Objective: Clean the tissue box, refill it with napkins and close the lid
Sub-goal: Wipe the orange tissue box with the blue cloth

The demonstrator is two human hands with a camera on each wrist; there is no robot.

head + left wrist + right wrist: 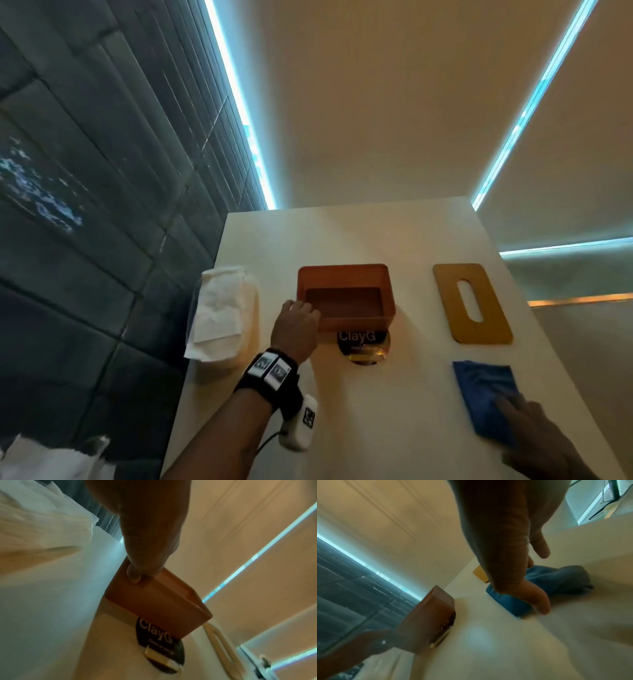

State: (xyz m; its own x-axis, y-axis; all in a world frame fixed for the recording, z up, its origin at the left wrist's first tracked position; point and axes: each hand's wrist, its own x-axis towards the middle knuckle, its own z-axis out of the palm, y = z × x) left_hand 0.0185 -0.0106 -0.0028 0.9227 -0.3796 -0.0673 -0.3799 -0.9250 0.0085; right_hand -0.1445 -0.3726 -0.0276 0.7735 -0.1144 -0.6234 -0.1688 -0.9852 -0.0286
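Note:
The orange tissue box stands open and empty on the white table. My left hand grips its near left corner. In the left wrist view the thumb presses the box's outer wall. The tan lid with its slot lies flat to the right of the box. A blue cloth lies near the table's right edge. My right hand rests on it with fingers spread, and the right wrist view shows the hand over the bunched cloth. A pack of white napkins lies left of the box.
A round black sticker reading "ClayG" sits on the table just in front of the box. A dark panelled wall runs along the left. The table's right edge drops off beside the lid. White paper shows at the bottom left.

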